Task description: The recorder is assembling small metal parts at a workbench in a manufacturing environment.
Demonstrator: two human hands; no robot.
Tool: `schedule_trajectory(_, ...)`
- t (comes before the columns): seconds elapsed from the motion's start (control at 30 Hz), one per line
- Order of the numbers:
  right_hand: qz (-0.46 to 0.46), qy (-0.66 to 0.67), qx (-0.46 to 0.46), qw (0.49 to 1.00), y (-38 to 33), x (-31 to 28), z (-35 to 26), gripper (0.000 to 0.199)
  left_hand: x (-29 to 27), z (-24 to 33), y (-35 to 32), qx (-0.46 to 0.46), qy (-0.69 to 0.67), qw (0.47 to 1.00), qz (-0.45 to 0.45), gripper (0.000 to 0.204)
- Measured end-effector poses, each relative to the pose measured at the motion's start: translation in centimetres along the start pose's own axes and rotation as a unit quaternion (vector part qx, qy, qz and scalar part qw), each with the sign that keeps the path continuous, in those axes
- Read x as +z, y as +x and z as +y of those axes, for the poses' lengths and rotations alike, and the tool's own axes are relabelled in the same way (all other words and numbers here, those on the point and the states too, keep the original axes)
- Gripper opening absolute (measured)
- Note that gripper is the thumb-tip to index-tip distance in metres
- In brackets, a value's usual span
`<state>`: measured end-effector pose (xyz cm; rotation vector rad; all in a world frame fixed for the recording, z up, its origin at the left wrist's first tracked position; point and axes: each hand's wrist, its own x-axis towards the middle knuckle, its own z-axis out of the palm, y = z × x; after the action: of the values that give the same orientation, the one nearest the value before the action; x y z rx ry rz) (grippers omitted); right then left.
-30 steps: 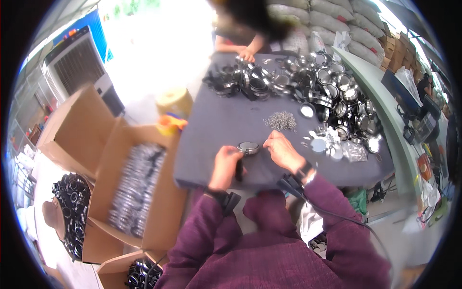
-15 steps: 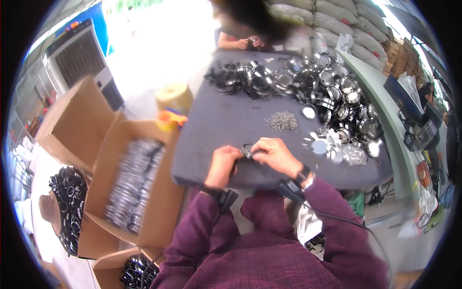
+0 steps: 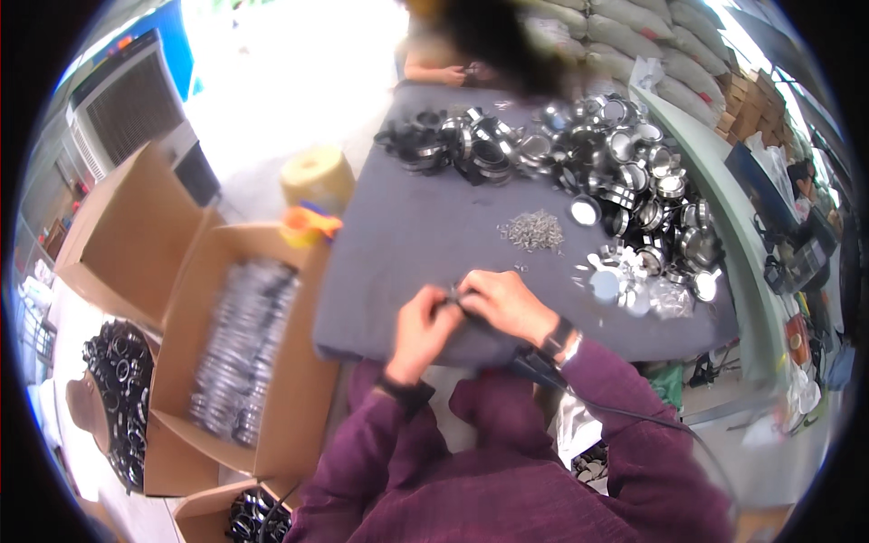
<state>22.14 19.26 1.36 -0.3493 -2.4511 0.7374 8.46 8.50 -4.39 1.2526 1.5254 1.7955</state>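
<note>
Close to the table's near edge, my left hand [image 3: 422, 328] and my right hand [image 3: 509, 306] meet with fingers pinched together. Between the fingertips is a small dark metal ring [image 3: 454, 295], mostly covered by the fingers. Beyond my right hand lies a heap of small metal pins or screws [image 3: 534, 232] on the grey table [image 3: 389, 226]. Farther right are flat white and pale round pieces [image 3: 605, 284] beside a clear plastic bag [image 3: 668, 299]. A large pile of shiny metal rings with black parts [image 3: 625, 172] spreads across the far and right side.
On the left, an open cardboard box [image 3: 294, 380] contains stacked metal rings [image 3: 240, 353]. A container of black rings [image 3: 122, 389] stands beyond it. A yellow roll [image 3: 317, 177] stands past the table's left edge. Across the table, another person's hand [image 3: 445, 74] shows beside a dark blur.
My fingers have closed in over the ring, hiding most of it. Both hands have drawn nearer each other and shifted slightly. The view has tilted a little.
</note>
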Motion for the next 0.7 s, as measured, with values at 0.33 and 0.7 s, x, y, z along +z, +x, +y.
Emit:
schedule_trajectory(0.33, -0.112, -0.019, 0.004, 0.993, 3.8, -1.9, -0.8, 0.017, 0.5, -0.5, -0.2, 0.114, 0.206, 0.971, 0.044, 0.019)
schedule_trajectory(0.7, -0.028, -0.025, -0.029, 0.999, 0.0, -0.6, -0.4, 0.016, -0.5, 0.0, -0.1, -0.011, -0.027, 0.998, -0.050, 0.016)
